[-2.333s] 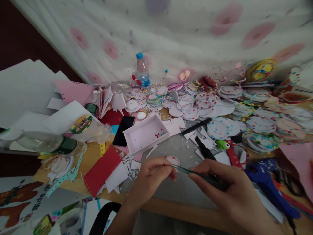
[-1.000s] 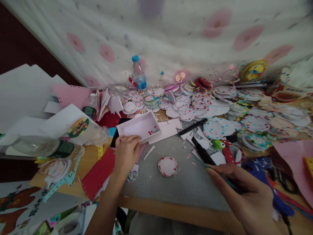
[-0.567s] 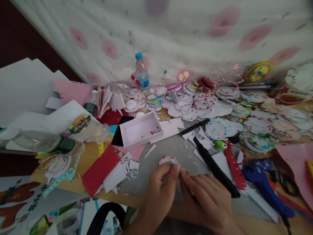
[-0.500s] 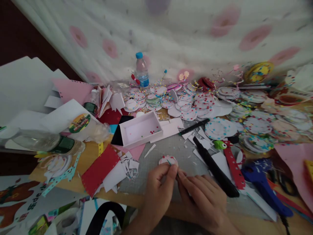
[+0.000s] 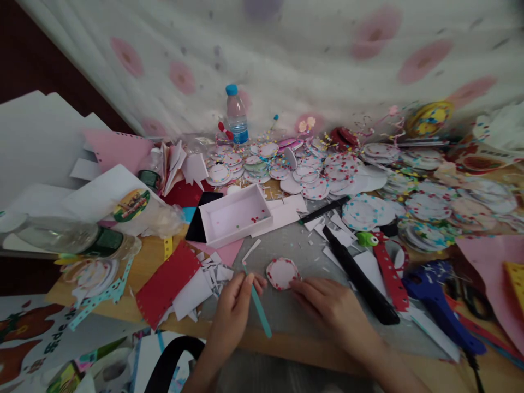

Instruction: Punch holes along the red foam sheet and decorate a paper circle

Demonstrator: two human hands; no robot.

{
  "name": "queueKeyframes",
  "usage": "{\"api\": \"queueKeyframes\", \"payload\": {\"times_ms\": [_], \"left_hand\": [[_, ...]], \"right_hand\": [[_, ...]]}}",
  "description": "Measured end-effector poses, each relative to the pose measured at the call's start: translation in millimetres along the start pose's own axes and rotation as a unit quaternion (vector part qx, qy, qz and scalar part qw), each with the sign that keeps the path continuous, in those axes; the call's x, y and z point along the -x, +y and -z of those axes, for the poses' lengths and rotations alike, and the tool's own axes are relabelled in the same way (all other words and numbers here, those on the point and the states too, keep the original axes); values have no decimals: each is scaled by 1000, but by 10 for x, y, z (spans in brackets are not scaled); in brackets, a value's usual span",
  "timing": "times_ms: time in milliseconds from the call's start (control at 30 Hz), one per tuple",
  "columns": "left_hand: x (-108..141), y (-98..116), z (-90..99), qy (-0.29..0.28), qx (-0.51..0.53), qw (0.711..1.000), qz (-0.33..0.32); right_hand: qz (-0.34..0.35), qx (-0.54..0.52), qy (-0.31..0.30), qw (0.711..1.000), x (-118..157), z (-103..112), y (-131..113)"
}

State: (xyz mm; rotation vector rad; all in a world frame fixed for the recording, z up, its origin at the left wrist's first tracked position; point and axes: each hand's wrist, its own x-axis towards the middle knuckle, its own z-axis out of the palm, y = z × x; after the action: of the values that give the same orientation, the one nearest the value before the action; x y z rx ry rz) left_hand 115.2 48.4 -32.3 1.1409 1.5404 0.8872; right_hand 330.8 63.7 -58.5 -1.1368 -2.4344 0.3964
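Note:
My left hand point(image 5: 236, 305) pinches a thin teal stick point(image 5: 261, 312), its tip pointing up and away toward a small white strip. To the right, a round pale disc with red dots around its rim point(image 5: 282, 273) lies on the grey mat point(image 5: 266, 251). The fingertips of my right hand point(image 5: 327, 303) are together at the disc's lower right edge. An open white box point(image 5: 235, 214) with a few small red dots inside stands beyond my hands.
Stacks of decorated discs point(image 5: 319, 172) fill the back and right. A black cutter-like tool point(image 5: 360, 278), a blue glue gun point(image 5: 442, 305) and a red dotted strip point(image 5: 391, 278) lie at right. Red card point(image 5: 167, 281), paper scraps and bottles point(image 5: 98, 240) are at left.
My left hand has moved left, away from the disc, with the teal stick now plainly visible. My right hand has shifted slightly, and the disc shows fully.

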Motion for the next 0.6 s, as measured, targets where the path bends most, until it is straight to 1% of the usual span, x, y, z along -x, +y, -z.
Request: {"api": "queueKeyframes", "payload": {"times_ms": [67,133,233,300,333,367,433,467,533,600], "left_hand": [[6,-85,-34,-13,15,1000,8],[4,-136,-82,-27,26,999,11],[-3,-123,-153,-58,33,998,5],[-2,-67,-187,-78,38,996,4],[1,-37,-199,-87,38,995,2],[3,-10,-208,-96,34,995,-3],[2,21,-224,-113,19,993,-27],[-3,23,-235,-122,13,992,-41],[-29,2,-270,-138,16,989,-57],[-73,-35,-323,-145,38,988,-46]], "right_hand": [[-13,11,7,1000,-34,-17,62],[-33,21,16,999,-75,24,121],[-41,27,39,998,-89,176,196],[-65,30,68,995,-7,324,246],[-96,39,84,991,73,406,281],[-140,53,105,983,182,488,328],[-230,99,133,959,479,634,471],[-266,136,132,945,656,689,566],[-293,178,102,934,1027,748,775],[-339,208,95,913,1354,746,960]]}}
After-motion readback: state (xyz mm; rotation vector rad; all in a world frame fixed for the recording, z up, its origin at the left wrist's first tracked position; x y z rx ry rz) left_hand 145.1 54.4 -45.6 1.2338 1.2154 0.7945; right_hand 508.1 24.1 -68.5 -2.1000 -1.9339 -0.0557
